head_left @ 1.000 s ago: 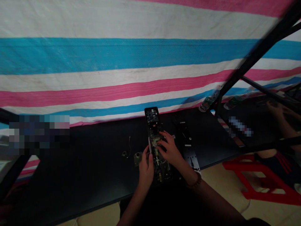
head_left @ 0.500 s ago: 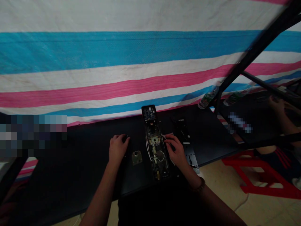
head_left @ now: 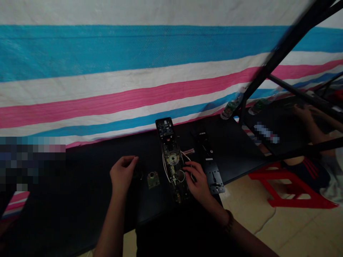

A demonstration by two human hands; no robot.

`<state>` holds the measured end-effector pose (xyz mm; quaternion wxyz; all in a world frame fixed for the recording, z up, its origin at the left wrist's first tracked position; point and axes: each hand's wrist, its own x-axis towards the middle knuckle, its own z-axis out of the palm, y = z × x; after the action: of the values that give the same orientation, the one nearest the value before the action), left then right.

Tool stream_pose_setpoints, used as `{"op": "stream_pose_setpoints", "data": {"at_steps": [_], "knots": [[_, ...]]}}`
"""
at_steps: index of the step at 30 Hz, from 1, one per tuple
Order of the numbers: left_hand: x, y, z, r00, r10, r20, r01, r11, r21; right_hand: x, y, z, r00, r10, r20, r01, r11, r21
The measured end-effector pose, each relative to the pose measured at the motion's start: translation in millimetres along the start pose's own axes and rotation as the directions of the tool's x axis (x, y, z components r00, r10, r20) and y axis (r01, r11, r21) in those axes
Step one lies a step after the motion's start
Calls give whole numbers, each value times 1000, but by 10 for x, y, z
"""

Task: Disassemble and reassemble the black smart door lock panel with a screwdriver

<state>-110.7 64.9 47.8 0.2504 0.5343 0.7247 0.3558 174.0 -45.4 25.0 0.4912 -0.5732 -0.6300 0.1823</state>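
Observation:
An opened electronic door lock point(head_left: 166, 144), long and black, lies with its circuit board, round metal part and white wires exposed. At its right edge is my right hand point(head_left: 197, 180), fingers curled and tips against the lock's side. My left hand point(head_left: 122, 175) is raised left of the lock, thumb and forefinger pinched together; anything between them is too small to make out. Between that hand and the lock sits a small squarish metal plate point(head_left: 153, 180) with a round raised part. A small dark item point(head_left: 138, 175), hard to make out, lies beside my left fingers.
Right of the lock are a black lock cover point(head_left: 204, 142) and a dark metal mounting plate point(head_left: 214, 175) with holes. A plastic bottle point(head_left: 229, 110) leans near the black frame post point(head_left: 242, 112). Another person's hand point(head_left: 302, 112) is at the neighbouring table, above a red stool point(head_left: 289, 203).
My left hand has lifted and moved left, its fingers now pinched. My right hand has shifted slightly down along the lock's edge. The whole view has shifted a little.

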Motion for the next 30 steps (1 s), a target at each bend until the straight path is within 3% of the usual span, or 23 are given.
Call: {"op": "stream_pose_setpoints", "data": {"at_steps": [5,10,12,15,18,20,23,26,30], "knots": [[-178,204,-181,993,-96,-71,65,935,-349,340,-14,91,997,-69,21,71,990,-124],[-302,407,-345,989,-120,-83,66,874,-482,589,-103,199,991,-124,52,131,978,-161],[-369,471,-348,992,-123,-16,96,849,-519,597,-250,246,993,-114,23,116,989,-94],[-518,585,-249,974,-110,199,207,794,-572,536,-548,304,989,-105,105,93,989,114],[-702,737,-71,881,-75,467,391,672,-629,442,-780,305,980,-100,170,53,963,262],[-819,834,51,828,-66,557,490,566,-663,388,-831,259,986,-89,138,48,962,270],[-970,918,203,775,-82,626,592,438,-676,326,-774,147,992,-85,94,63,974,216],[-1098,923,296,740,-115,663,650,375,-661,265,-672,75,993,-90,75,77,984,159],[-1174,909,317,755,-155,637,645,349,-679,197,-605,129,984,-174,20,170,975,145]]}}
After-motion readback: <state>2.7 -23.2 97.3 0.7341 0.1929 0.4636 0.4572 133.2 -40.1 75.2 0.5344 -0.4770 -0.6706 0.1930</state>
